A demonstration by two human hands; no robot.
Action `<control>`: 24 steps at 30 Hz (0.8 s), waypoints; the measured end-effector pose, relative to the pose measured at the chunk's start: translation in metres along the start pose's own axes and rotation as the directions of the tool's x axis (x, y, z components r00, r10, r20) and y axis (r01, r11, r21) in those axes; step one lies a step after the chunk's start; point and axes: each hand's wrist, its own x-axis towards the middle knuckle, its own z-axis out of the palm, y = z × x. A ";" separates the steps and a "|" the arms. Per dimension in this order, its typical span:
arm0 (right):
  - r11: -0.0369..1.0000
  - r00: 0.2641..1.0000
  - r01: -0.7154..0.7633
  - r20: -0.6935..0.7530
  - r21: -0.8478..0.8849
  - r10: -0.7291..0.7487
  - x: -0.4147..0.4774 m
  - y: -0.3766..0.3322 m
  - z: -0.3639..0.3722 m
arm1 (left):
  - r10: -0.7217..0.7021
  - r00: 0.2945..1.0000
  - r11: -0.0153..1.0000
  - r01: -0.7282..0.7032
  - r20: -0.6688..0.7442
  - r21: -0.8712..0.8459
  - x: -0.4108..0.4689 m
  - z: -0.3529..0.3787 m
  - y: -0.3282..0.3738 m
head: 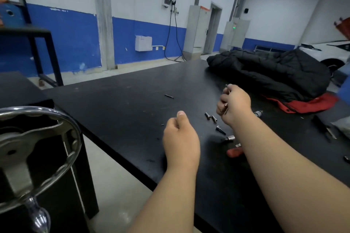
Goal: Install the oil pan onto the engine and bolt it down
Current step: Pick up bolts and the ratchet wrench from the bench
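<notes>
Over the black table [132,104], my right hand [233,105] grips a bunch of metal bolts, whose ends stick out above and below the fist. Just below that hand lie loose bolts [210,116] and one darker bolt [220,130]. My left hand [180,138] hovers nearer the table's front edge with its fingers curled and thumb up, holding nothing that I can see. Neither the oil pan nor the engine is in view.
A socket bit [230,137] and an orange-handled tool [234,151] lie beside my right forearm. A black and red jacket [274,75] covers the table's far right. A chrome handwheel [36,149] on a stand is at the left. One small dark part [169,96] lies mid-table.
</notes>
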 end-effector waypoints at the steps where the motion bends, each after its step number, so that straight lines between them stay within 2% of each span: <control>1: 0.997 0.997 -0.041 0.071 0.065 0.037 -0.011 -0.001 0.009 | -0.024 1.000 1.000 0.024 -0.009 0.015 0.003 0.000 0.001; 4: 0.997 0.958 -0.068 0.282 0.047 0.053 -0.051 0.013 0.044 | -0.164 0.986 0.984 0.165 -0.018 0.064 0.016 0.000 0.004; 6: 0.993 0.934 0.056 0.357 -0.105 -0.014 -0.073 0.030 0.060 | -0.334 0.942 0.942 0.335 0.023 -0.010 0.028 -0.001 0.008; 8: 0.903 0.903 0.296 0.401 -0.312 -0.157 -0.084 0.043 0.069 | -0.474 0.865 0.846 0.500 0.167 -0.188 0.036 -0.008 0.011; 9: 0.865 0.885 0.363 0.420 -0.347 -0.203 -0.085 0.047 0.070 | -0.499 0.820 0.778 0.566 0.279 -0.272 0.040 -0.013 0.012; 11: 0.786 0.843 0.475 0.462 -0.395 -0.276 -0.083 0.048 0.069 | -0.478 0.724 0.619 0.680 0.498 -0.393 0.045 -0.025 0.010; 13: 0.592 0.751 0.642 0.556 -0.486 -0.357 -0.082 0.050 0.067 | -0.428 0.657 0.508 0.743 0.621 -0.436 0.046 -0.036 0.010; 15: 0.385 0.645 0.761 0.665 -0.521 -0.375 -0.084 0.056 0.066 | -0.332 0.661 0.448 0.738 0.673 -0.504 0.045 -0.039 0.011; 17: 0.215 0.554 0.832 0.739 -0.511 -0.383 -0.088 0.061 0.066 | -0.268 0.710 0.397 0.697 0.651 -0.597 0.043 -0.038 0.010; 19: 0.171 0.515 0.856 0.779 -0.488 -0.358 -0.085 0.060 0.065 | -0.270 0.711 0.363 0.700 0.649 -0.615 0.047 -0.040 0.008; 22: 0.065 0.459 0.885 0.842 -0.461 -0.285 -0.078 0.056 0.057 | -0.321 0.724 0.390 0.688 0.610 -0.612 0.054 -0.047 0.009; 23: 0.057 0.457 0.887 0.853 -0.458 -0.253 -0.075 0.055 0.055 | -0.343 0.737 0.389 0.676 0.582 -0.626 0.056 -0.048 0.011; 24: 0.106 0.477 0.879 0.847 -0.465 -0.234 -0.071 0.053 0.053 | -0.365 0.750 0.394 0.661 0.551 -0.639 0.057 -0.047 0.012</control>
